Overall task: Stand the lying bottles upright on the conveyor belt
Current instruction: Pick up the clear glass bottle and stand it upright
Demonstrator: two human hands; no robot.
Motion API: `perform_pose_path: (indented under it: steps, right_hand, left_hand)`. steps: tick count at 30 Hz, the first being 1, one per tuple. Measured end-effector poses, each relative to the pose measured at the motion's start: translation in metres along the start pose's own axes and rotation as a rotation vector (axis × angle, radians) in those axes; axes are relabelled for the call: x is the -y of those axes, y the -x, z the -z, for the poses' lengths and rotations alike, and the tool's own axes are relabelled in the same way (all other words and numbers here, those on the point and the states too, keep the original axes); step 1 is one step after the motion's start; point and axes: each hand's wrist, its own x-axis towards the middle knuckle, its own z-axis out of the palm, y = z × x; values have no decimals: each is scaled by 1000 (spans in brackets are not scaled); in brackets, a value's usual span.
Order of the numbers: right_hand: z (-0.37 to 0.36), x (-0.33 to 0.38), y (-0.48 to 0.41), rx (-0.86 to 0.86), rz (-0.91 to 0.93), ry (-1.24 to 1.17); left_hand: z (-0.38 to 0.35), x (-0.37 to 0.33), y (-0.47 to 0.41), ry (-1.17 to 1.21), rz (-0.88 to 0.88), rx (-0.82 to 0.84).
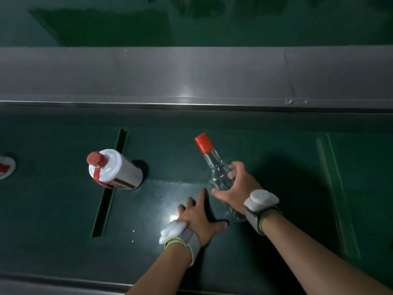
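At 9 o'clock, a white bottle (5,167) is cut off by the frame edge. The clear bottle (219,175) is partly hidden by the right hand (240,188); its base is not visible. Label text on the ceramic bottle (116,169) is illegible.

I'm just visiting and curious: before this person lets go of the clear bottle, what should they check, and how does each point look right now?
1. Right hand has a firm grip on the clear bottle: ok, fingers wrap its body.
2. Bottle fully upright: cannot tell, the steep view shows it leaning with its red cap away from the camera.
3. Base flat on the conveyor belt: cannot tell, the wrist hides it.
4. Left hand out of the way: ok, open beside the bottle, not touching it.
5. White bottle clear of it: ok, well apart to the left.
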Motion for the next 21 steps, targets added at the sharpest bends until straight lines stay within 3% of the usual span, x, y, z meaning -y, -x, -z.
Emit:
perform_pose_path:
  steps: [4, 14, 21]
  right_hand:
    - [-1, 9, 20, -125, 48, -109]
    - [21, 36, 77, -185, 223, -310]
    - [27, 52, 106, -147, 218, -415]
  left_hand:
    - [16, -28, 10, 312, -66, -89]
    - [37, -31, 48, 552, -284, -235]
    - [54, -19, 71, 593, -321, -295]
